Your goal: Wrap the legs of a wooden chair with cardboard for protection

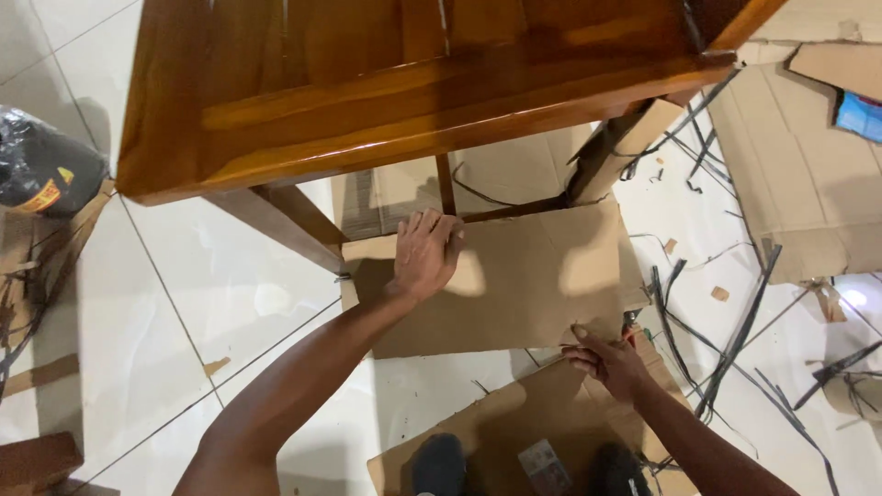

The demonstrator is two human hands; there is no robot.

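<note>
Shoes [439, 464] stand on floor scraps; beyond them the left hand [424, 250] presses flat on the cardboard sheet [514, 285] under the table [367, 101], while the right hand [606, 360] pinches its near edge (scissors hidden?). Trimming seems underway; steadying comes next.

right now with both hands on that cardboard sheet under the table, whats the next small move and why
Probably pull the cardboard sheet clear toward the person. The left hand presses its top edge by the wooden table leg, and the right hand pinches its lower corner.
</note>
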